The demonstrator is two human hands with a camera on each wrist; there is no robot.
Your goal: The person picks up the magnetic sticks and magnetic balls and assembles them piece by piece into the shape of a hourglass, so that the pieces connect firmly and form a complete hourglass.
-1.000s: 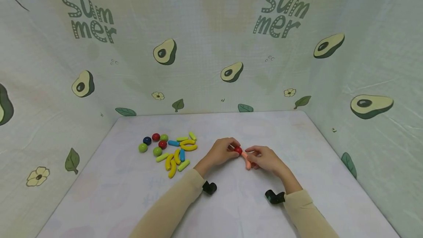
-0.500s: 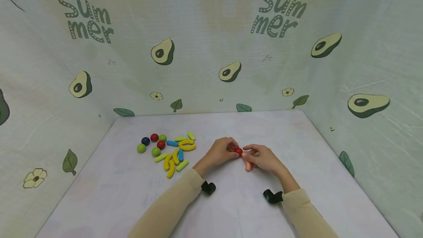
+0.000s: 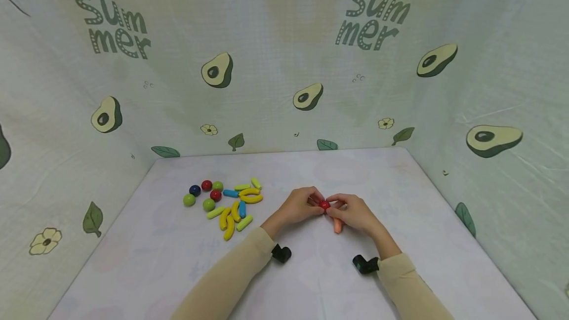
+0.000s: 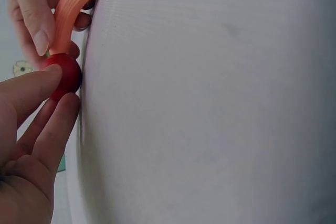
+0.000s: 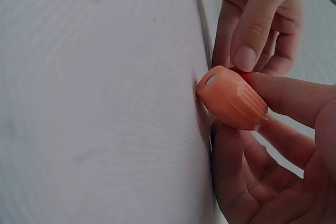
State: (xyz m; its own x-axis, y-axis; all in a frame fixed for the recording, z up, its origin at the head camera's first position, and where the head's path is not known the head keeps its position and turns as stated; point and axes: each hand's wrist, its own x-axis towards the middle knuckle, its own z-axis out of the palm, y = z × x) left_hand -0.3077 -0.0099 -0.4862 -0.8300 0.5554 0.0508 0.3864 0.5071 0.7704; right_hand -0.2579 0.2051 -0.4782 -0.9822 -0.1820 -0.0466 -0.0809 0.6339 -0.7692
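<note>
Above the middle right of the table, my left hand (image 3: 299, 207) pinches a glossy red ball (image 4: 72, 76) between thumb and fingers. Opposite it, my right hand (image 3: 355, 211) grips a curved orange piece (image 4: 67, 19) that looks like plastic. Ribs run along this piece, and its near end (image 5: 210, 80) has a small hole. In the left wrist view the far end of the orange piece meets the ball. Fingertips of both hands are close together around that joint. From the right wrist, most of the ball is hidden behind the orange piece and fingers.
On the table's left lie green balls (image 3: 209, 205), red balls (image 3: 206, 185) and a dark blue ball (image 3: 194, 190). Beside them are several yellow banana-shaped pieces (image 3: 228, 228), light green sticks (image 3: 244, 223) and blue sticks (image 3: 242, 209). A printed cloth (image 3: 266, 38) surrounds the white table (image 3: 284, 290).
The left hand has brought the red ball slightly right, towards the right hand. Right fingers have shifted up the orange piece towards the ball, and the gap between the hands has narrowed.
</note>
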